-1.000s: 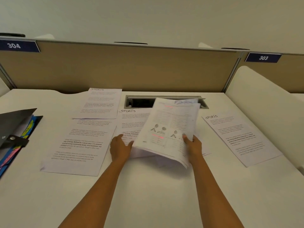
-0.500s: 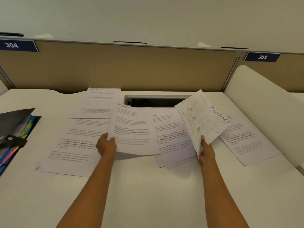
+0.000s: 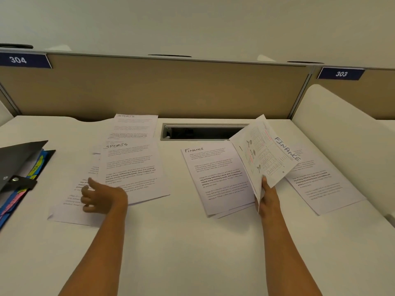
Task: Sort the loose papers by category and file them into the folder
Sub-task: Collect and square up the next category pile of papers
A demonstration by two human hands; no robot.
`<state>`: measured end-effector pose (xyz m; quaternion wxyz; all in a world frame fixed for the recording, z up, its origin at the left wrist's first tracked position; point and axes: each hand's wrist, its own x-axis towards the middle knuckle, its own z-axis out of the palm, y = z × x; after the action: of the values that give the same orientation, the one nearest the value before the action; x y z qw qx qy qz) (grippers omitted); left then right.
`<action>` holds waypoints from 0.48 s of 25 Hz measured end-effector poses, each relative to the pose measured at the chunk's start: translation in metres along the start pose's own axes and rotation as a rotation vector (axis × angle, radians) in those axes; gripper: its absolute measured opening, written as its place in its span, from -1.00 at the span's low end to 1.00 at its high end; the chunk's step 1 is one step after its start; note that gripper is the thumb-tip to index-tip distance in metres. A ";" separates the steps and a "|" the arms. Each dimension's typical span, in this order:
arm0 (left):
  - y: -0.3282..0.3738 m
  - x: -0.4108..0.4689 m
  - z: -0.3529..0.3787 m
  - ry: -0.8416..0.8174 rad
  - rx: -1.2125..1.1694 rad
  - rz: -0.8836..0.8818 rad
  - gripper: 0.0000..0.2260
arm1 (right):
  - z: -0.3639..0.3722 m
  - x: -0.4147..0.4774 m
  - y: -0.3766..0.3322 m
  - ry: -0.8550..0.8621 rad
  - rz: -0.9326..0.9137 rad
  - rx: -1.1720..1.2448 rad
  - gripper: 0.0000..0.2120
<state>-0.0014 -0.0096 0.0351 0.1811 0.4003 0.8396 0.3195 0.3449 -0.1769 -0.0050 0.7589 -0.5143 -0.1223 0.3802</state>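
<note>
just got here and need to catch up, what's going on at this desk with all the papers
A person is sorting loose sheets on a white desk. The right hand holds up a sheet marked FINANCE beside a flat FINANCE pile. The left hand is open and empty above the SPORTS sheets. Another sheet lies at far right. The folder sits open at the left edge; the sheets on the desk are not yet filed.
</note>
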 end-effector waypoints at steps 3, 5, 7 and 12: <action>0.016 -0.042 0.021 -0.095 -0.017 0.343 -0.52 | 0.001 0.000 -0.001 0.006 -0.031 0.075 -0.71; 0.027 -0.081 0.041 -0.320 -0.068 0.486 -0.52 | 0.000 0.003 -0.002 0.003 -0.020 0.104 -0.66; 0.038 -0.120 0.058 -0.543 -0.054 0.448 -0.38 | -0.001 0.002 -0.002 -0.016 -0.005 0.166 -0.68; 0.048 -0.184 0.075 -0.619 0.164 0.440 -0.34 | 0.002 -0.001 -0.007 -0.007 0.024 0.229 -0.64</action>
<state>0.1802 -0.1019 0.0215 0.3207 0.6613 0.6621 0.1467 0.3462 -0.1777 0.0027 0.8075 -0.4243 -0.0747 0.4029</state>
